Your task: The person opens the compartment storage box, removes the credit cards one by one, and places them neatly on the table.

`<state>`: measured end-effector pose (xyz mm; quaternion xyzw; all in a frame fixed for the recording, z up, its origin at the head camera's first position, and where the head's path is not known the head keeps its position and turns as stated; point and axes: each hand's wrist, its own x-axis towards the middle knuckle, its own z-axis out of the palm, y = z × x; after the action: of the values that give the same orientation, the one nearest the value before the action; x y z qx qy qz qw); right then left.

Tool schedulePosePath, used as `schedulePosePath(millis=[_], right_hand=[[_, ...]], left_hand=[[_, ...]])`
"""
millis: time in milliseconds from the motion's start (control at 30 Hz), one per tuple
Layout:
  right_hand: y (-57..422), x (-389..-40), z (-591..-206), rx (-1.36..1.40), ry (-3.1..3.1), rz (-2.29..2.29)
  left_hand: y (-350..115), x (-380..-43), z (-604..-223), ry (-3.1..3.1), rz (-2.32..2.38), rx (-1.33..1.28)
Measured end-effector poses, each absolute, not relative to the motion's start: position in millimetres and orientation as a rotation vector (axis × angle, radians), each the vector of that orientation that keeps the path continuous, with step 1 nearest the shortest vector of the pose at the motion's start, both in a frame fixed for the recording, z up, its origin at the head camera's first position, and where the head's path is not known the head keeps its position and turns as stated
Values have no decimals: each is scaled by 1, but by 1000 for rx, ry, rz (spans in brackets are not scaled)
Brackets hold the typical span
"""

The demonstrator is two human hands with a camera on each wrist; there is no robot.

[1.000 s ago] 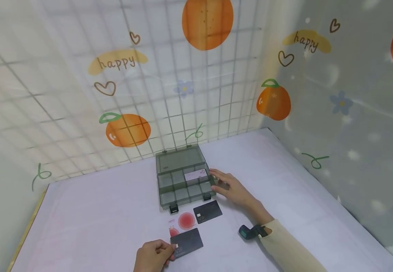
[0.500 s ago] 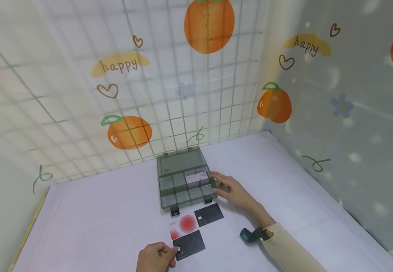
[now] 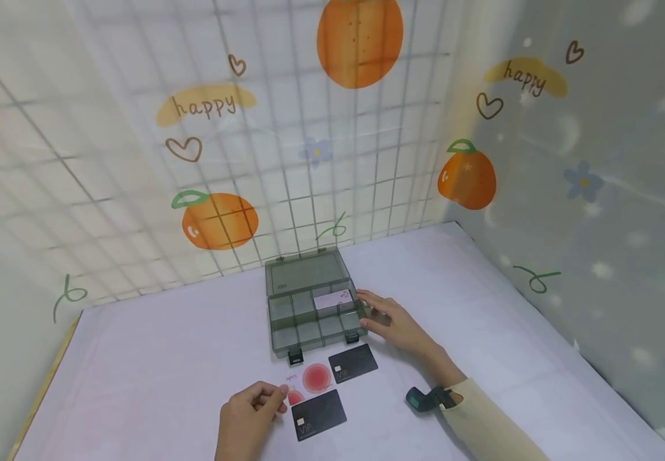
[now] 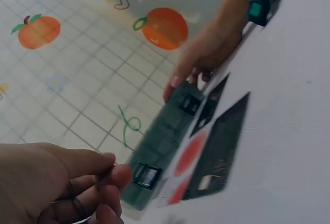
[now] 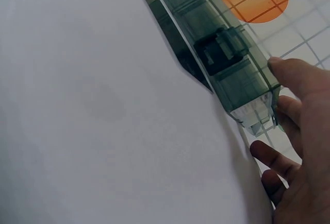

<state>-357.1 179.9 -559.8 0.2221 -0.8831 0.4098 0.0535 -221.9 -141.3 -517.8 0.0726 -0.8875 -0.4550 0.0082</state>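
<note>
In the head view my left hand [image 3: 251, 416] hovers left of the cards, fingers loosely curled, thumb close to the index finger. Nothing shows between them in the left wrist view. Nearest to it are a pink-and-white card [image 3: 316, 378] with red circles and a black VIP card [image 3: 319, 415]. A second black VIP card [image 3: 353, 363] lies further right. Behind them stands a dark green see-through compartment box [image 3: 299, 333], lid [image 3: 308, 271] laid back. My right hand [image 3: 398, 324] rests its fingertips against the box's right side.
A pale card or packet with a pink print [image 3: 332, 298] sits in a back compartment of the box. Two dark latches, one the left latch [image 3: 295, 356], stick out at its front. A printed curtain [image 3: 217, 153] rises behind the white table [image 3: 165, 358].
My left hand has let go of the near black VIP card and moved up and left, off its corner. That card lies just below the pink one. My right hand stays at the box.
</note>
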Motion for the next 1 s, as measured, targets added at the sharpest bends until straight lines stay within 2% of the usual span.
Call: schedulePosePath(millis=[200, 333, 467, 633, 733, 1000], right_hand=[[181, -359, -562, 691, -2677, 1240], [180, -359, -563, 686, -2685, 1262], [180, -360, -563, 672, -2692, 1247], [181, -360, -563, 668, -2687, 1259], [182, -359, -564, 673, -2686, 1255], [186, -362, -567, 699, -2684, 1271]], left_hand=[[-146, -249, -500, -2618, -1626, 160], [-146, -270, -490, -2582, -1579, -11], [-139, -301, -482, -2606, -1380, -305], [-123, -342, -482, -2704, -870, -627], [-114, -359, -487, -2767, -656, -692], [-97, -384, -509, -2889, -520, -724]])
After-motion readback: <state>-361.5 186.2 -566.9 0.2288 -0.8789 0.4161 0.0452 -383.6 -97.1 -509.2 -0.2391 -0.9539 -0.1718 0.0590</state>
